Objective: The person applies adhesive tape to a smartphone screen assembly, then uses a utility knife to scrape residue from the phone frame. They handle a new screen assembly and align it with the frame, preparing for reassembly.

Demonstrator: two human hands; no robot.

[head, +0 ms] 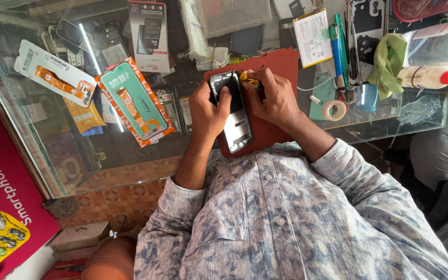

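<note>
At frame centre, the left hand (208, 111) grips an opened smartphone (233, 111) on a red mat (281, 67); the right hand (275, 98) is closed around a yellow-handled tool (250, 80) touching the phone's top edge.

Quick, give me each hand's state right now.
Left hand: closed around the opened phone, thumb pressed on its upper part.
Right hand: fingers closed on a small yellow-handled tool at the phone's top edge.

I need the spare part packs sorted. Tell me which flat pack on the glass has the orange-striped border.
The green-faced pack, nearer the left hand; the white pack lies farther left.
</note>
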